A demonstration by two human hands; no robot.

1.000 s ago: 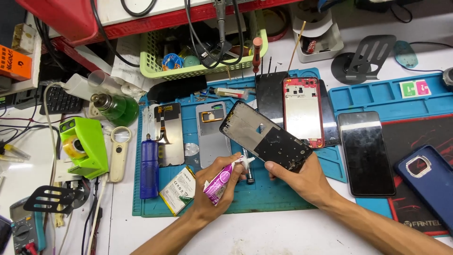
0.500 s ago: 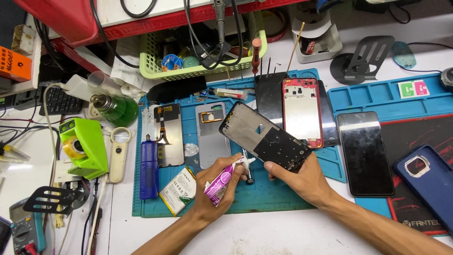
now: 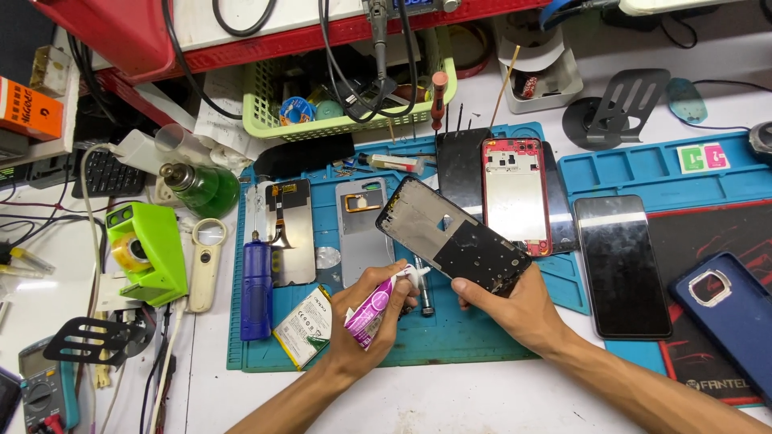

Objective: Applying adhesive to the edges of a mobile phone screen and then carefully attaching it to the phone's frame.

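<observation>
Head view, looking down on a cluttered phone repair bench. Left hand [image 3: 366, 309] is curled tight around a pink glue tube [image 3: 371, 309], its white nozzle pointing up and right toward the lower edge of a phone frame [image 3: 454, 235]. Right hand [image 3: 507, 301] grips that frame from below, fingers closed on its lower right corner, holding it tilted above a blue mat [image 3: 450, 341]. The frame is dark, with a metal upper half and a black lower half, and its top left end leans toward the back of the bench.

On the mat to the left lie a battery [image 3: 305, 325], a blue tool [image 3: 257, 289] and a grey plate [image 3: 363, 233]. Behind the frame sits a red-rimmed phone body [image 3: 515, 193]. To the right, well apart from the hands, lie a black phone [image 3: 621, 265] and a blue phone [image 3: 728, 317]. A green tape dispenser [image 3: 149, 253] stands at the far left, near a green bottle [image 3: 201, 185].
</observation>
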